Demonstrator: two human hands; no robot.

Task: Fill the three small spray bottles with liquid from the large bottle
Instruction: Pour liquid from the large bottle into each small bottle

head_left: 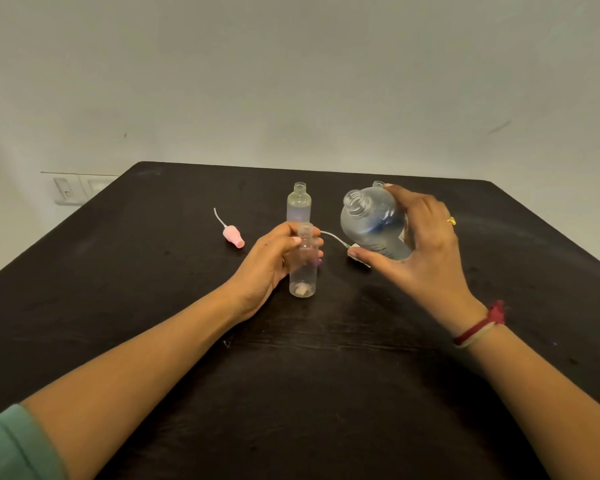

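Large bottle [371, 225] well inside table [326, 393] edges

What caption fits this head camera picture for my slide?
Left hand steadies an open small bottle while right hand tilts the large bottle toward it.

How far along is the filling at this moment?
Done: the bottles in play are uncapped; a pink spray head lies on the table. In hand: the left hand grips the near small bottle, seemingly empty, while the right hand tilts the large bottle toward it; no stream shows. Left: the pouring itself. Whether the rear bottle holds liquid is unclear.
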